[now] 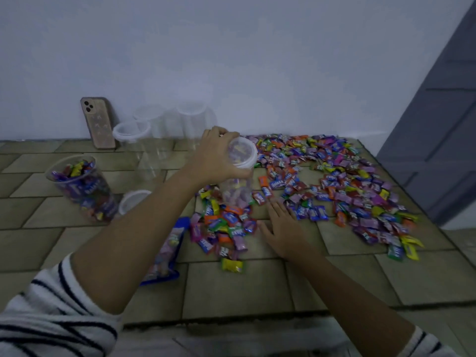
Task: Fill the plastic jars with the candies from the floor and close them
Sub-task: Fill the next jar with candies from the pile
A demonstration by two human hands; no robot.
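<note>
The left hand (216, 157) curls fingers around the clear, white-rimmed plastic jar (237, 188); the right hand (284, 229) lies flat, fingers straight, colourful wrapped candies (224, 222) at its nine o'clock.

The left hand (219, 157) grips the jar (242, 153) from its left side, fingers and thumb curled round it just under the rim. The left forearm (134, 238) runs bare from the jar back to a striped sleeve (51, 313) bunched at the elbow. The right hand (282, 228) lies flat, palm down, fingers straight, just nearer than the jar's base. The right forearm (347, 287) is bare to a striped cuff (422, 343).
</note>
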